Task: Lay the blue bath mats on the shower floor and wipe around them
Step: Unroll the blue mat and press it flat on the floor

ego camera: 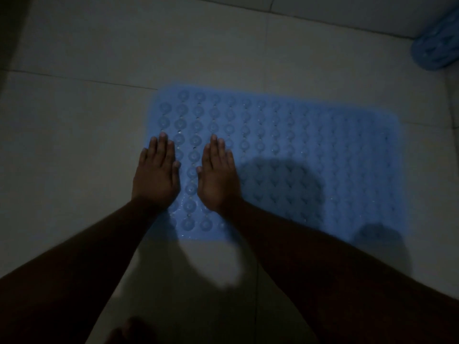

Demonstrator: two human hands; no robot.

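A blue bath mat (298, 145) with rows of round suction cups lies flat on the pale tiled shower floor (87, 132), in dim light. My left hand (156, 175) rests palm down on the mat's left edge, fingers straight and close together. My right hand (218, 175) lies flat on the mat just to the right of it, a strip of mat showing between them. Neither hand holds anything. A second blue mat (437, 45), rolled or bunched up, sits in the far right corner.
The wall base (347, 18) runs along the top and meets the far right corner. Tile joints cross the floor. Shadows of my head and arms fall over the mat's near right part. A dark shape, maybe my foot (134, 331), shows at the bottom.
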